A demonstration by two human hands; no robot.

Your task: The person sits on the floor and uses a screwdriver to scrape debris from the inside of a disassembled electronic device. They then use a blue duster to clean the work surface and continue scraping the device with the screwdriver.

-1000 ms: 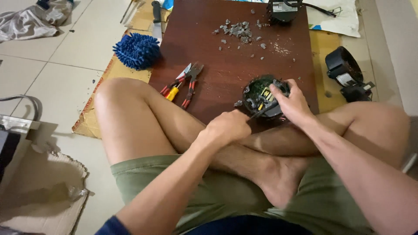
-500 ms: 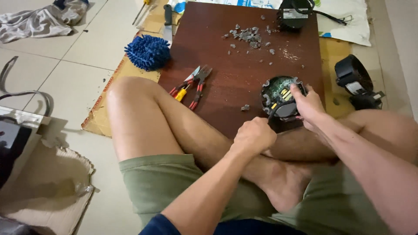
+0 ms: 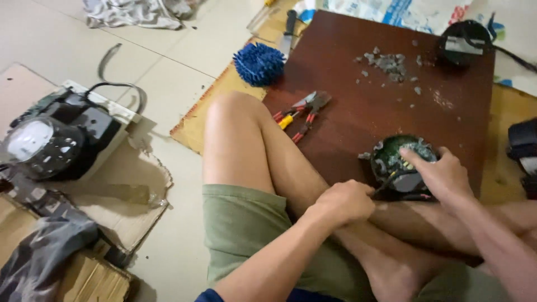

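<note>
two hands worked a round unit [image 3: 404, 168] at the surface's [image 3: 358, 106] 5 o'clock edge. right hand [image 3: 442, 174] fingers clamped on its rim; left hand [image 3: 344, 202] closed on a tool [image 3: 386, 187]. it looked stiff, with a fragile board; best held by the rim.

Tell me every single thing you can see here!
Board: one, dark red-brown, on the floor.
Round gadget: one, black and green, near board edge.
Pliers: two, red and yellow handles, on board.
Rubble: small pile, grey, far end of board.
Duster: one, blue, beside board.
Meter: one, black, on cardboard, left.
Cloth: one, grey, top left.
Left hand: fist gripping a thin tool poked into gadget.
Right hand: steadies gadget.
</note>
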